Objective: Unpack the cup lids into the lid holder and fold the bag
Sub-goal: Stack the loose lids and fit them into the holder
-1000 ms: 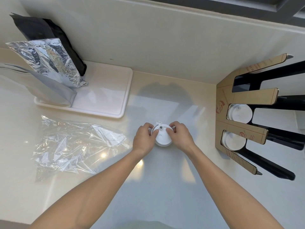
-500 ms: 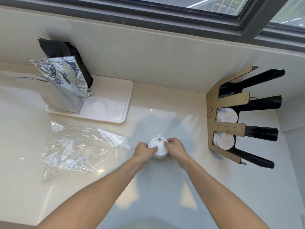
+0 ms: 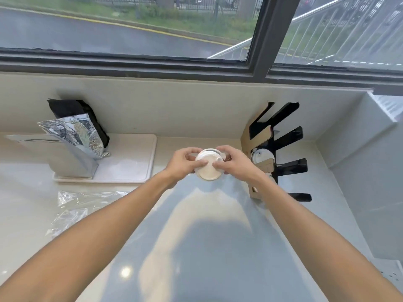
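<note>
The left hand (image 3: 183, 163) and the right hand (image 3: 234, 162) meet above the pale glossy countertop (image 3: 196, 247), each with fingers and thumb curled round the rim of a short stack of round white plastic cup lids (image 3: 209, 165) and pinching it from opposite sides. The stack is tilted so its flat underside faces the camera; a ribbed rim shows along the upper edge, and a scrap of clear wrap seems to cling there, though that part is too small to be sure of. How many lids the stack holds cannot be counted. The fingertips behind the stack are hidden by it. Just right of the stack, and partly covered by the right hand and forearm, stands the lid holder of black prongs faced with brown cardboard (image 3: 281, 149); a white lid (image 3: 262, 154) sits in one of its slots, while the lower slots are largely screened by the arm. Well to the left of the stack and lower, the crumpled clear plastic bag (image 3: 72, 210) lies flat on the countertop, one corner passing under the left forearm. Further left of the stack, a white rectangular tray (image 3: 128, 168) carries a crinkled silver foil pouch (image 3: 76, 136), a black pouch (image 3: 72, 109) behind it and a grey pouch (image 3: 56, 158). Behind the stack runs a dark-framed window (image 3: 259, 35).
</note>
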